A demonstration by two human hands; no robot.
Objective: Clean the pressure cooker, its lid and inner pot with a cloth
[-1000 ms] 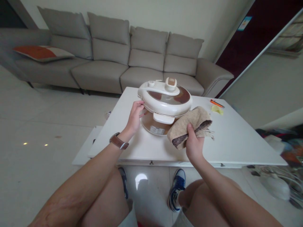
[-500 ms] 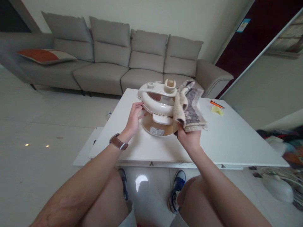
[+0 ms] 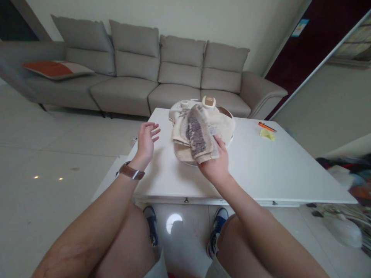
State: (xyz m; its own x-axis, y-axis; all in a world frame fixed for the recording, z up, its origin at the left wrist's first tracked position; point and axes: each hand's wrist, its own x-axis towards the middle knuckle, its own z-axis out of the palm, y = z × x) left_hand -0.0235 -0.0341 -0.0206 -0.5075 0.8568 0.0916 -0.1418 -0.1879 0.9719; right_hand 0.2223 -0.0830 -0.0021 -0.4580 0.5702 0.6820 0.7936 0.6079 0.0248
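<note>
"What is the right grip (image 3: 216,162) doing?"

"It is closed on the lower right edge of a cream-and-dark-grey cloth (image 3: 198,135), just right of the middle of the frame. The bulk of the cloth lies up and to the left of the fingers."

"Which way does it run?"

"Its dark band runs steeply, top to bottom, with a slight lean. The cloth is too bunched for me to tell a true long axis."

"And beyond it?"

"The cooker (image 3: 175,114), at the centre of the frame. The cloth hangs across its front and lid, with the brown-capped knob (image 3: 209,101) showing above. How much of the cloth presses on it, I can't tell."

"Which hand is nearer the cooker?"

"The right, by way of the cloth. The left grip (image 3: 146,141) is empty, fingers loosely spread, left of centre and apart from the cooker."

"Further out?"

"The white counter (image 3: 261,173) carries the cooker; an orange tool (image 3: 266,126) and a yellow scrap (image 3: 267,134) lie toward the right of the frame."
</note>
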